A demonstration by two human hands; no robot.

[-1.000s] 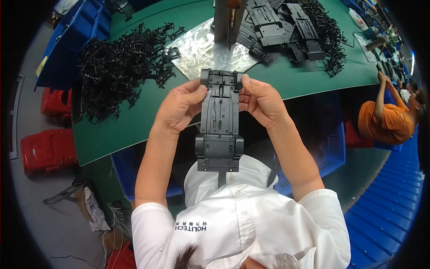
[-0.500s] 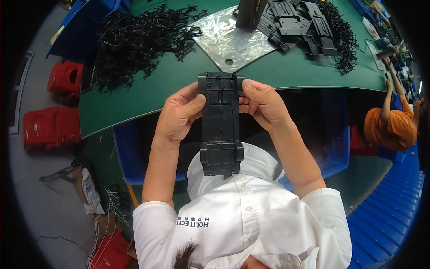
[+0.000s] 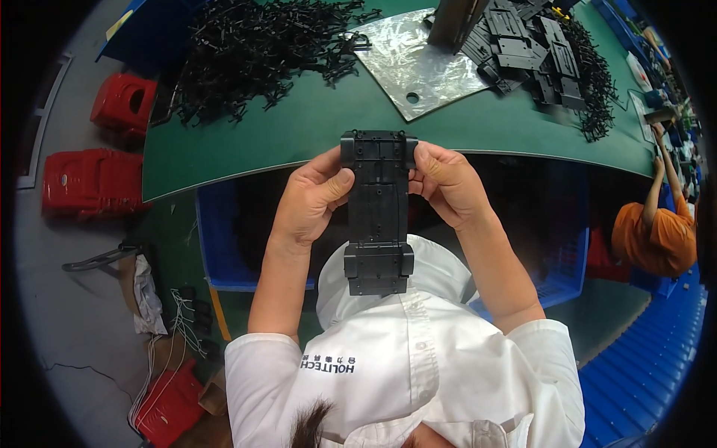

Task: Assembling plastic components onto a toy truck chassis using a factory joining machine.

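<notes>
A long black moulded plastic chassis plate (image 3: 378, 213) hangs lengthwise in front of me, just off the near edge of the table. Its far end is gripped from both sides. My left hand (image 3: 312, 196) pinches the left edge, thumb on top and fingers underneath. On the opposite side my right hand (image 3: 451, 181) holds the far right corner between thumb and bent fingers. The plate's near end reaches over my lap. Small holes and raised ribs show on its upper face; its underside is hidden.
On the green table (image 3: 299, 119) lie a heap of black plastic parts (image 3: 261, 56), a metal plate (image 3: 418, 71) with an upright post, and more black chassis plates (image 3: 515, 45). Blue crates (image 3: 246, 254) stand beneath. Red stools (image 3: 93, 183) are left; a co-worker in orange (image 3: 653, 239) sits right.
The whole view has shifted, so the table and its heaps sit farther right. Both hands keep their hold on the chassis plate, which has tilted slightly.
</notes>
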